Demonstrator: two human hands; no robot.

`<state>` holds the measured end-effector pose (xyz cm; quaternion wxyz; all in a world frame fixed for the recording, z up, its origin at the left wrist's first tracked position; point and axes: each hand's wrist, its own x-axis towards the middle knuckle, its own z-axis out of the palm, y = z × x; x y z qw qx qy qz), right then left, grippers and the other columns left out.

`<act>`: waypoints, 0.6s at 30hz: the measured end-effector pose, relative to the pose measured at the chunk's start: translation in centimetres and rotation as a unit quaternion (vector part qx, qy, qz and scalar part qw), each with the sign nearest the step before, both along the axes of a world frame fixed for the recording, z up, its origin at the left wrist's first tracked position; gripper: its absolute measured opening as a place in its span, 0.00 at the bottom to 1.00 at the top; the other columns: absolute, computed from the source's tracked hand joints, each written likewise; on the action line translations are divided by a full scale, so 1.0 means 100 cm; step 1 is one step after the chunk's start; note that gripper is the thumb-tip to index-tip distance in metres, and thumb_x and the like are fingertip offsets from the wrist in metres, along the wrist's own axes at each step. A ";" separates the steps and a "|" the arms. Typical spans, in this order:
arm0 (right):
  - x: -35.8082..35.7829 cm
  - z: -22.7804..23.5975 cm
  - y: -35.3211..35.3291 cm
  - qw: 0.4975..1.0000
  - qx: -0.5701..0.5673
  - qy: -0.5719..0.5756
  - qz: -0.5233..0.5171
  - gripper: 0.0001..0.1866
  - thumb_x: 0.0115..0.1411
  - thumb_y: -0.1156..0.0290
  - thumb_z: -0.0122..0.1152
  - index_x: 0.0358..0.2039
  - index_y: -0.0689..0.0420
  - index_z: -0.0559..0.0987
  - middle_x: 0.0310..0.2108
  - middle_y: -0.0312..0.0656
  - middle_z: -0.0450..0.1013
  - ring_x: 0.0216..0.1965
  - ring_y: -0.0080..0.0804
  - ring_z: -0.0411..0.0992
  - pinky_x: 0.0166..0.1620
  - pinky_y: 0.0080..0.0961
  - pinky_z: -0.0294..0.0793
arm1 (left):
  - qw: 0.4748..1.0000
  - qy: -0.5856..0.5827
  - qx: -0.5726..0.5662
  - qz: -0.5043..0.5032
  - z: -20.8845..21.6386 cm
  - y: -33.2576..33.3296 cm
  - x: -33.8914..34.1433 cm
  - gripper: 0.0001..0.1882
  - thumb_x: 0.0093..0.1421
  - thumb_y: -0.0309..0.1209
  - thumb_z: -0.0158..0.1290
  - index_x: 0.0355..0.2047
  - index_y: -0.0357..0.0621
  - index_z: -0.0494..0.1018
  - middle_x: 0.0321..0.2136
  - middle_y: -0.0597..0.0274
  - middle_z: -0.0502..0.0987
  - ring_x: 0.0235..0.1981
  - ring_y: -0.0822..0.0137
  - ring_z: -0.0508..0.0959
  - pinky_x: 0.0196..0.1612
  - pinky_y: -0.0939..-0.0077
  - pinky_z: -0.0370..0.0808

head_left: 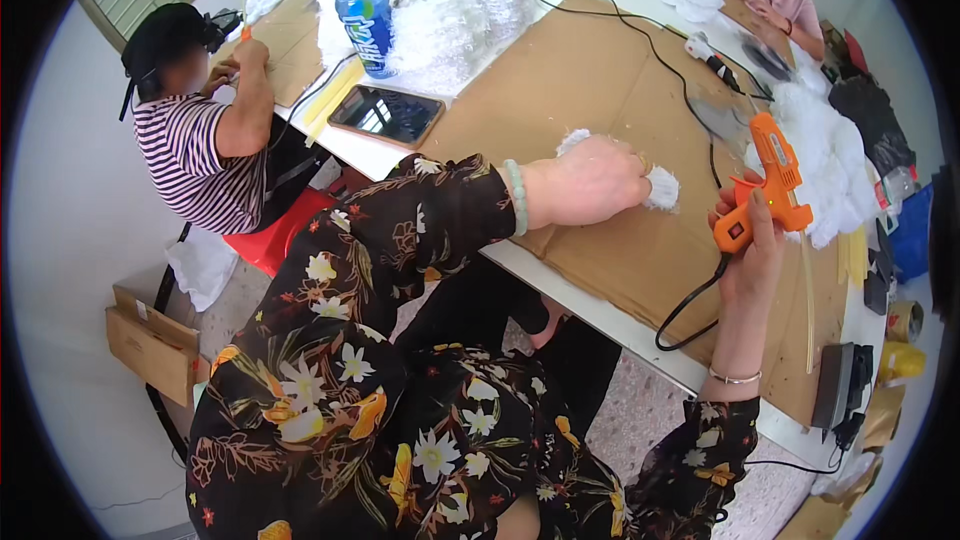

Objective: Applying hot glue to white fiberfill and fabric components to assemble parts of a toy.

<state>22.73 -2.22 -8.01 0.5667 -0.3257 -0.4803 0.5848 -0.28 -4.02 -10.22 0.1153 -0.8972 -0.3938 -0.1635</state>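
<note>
My left hand [590, 180] is closed on a small white fluffy piece [662, 188], its ends showing on both sides of the fingers. It rests over a brown cardboard sheet [520, 110] on the table. To the right, my right hand [752, 265] is wrapped round an orange hot glue gun [776, 158], whose nozzle points up and away from me. A pale glue stick [808, 300] runs down from the gun's rear. The gun's black cord [680, 312] loops over the table's front edge. The two hands are apart.
A phone [385, 115] and a blue bottle [362, 15] stand left of the cardboard. White fluff [455, 5] is heaped behind, with more [820, 160] at right. Another glue gun [712, 58] and cords lie farther back. Two people [205, 130] work across the table.
</note>
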 end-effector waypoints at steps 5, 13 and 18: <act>0.007 0.004 -0.009 1.000 -0.004 0.010 -0.013 0.20 0.61 0.64 0.55 0.50 0.61 0.69 0.32 0.39 0.72 0.32 0.24 0.70 0.37 0.23 0.73 | 0.993 -0.068 -0.019 -0.099 0.021 -0.025 -0.004 0.04 0.50 0.28 0.50 0.24 0.43 0.73 0.26 0.59 0.74 0.32 0.59 0.75 0.37 0.63 0.72; 0.030 -0.030 0.046 0.998 -0.011 0.044 -0.037 0.20 0.61 0.65 0.55 0.51 0.63 0.69 0.33 0.43 0.73 0.31 0.26 0.71 0.35 0.24 0.73 | 0.944 -0.257 -0.206 -0.003 0.001 0.005 0.009 0.12 0.56 0.36 0.53 0.33 0.41 0.78 0.27 0.53 0.77 0.32 0.53 0.77 0.37 0.64 0.73; 0.043 -0.031 0.056 0.996 0.005 0.081 0.027 0.20 0.61 0.66 0.56 0.50 0.63 0.70 0.33 0.44 0.74 0.31 0.27 0.72 0.35 0.25 0.75 | 0.972 -0.190 -0.122 0.067 -0.008 0.030 0.017 0.11 0.54 0.36 0.55 0.33 0.42 0.78 0.26 0.55 0.77 0.32 0.54 0.76 0.37 0.63 0.73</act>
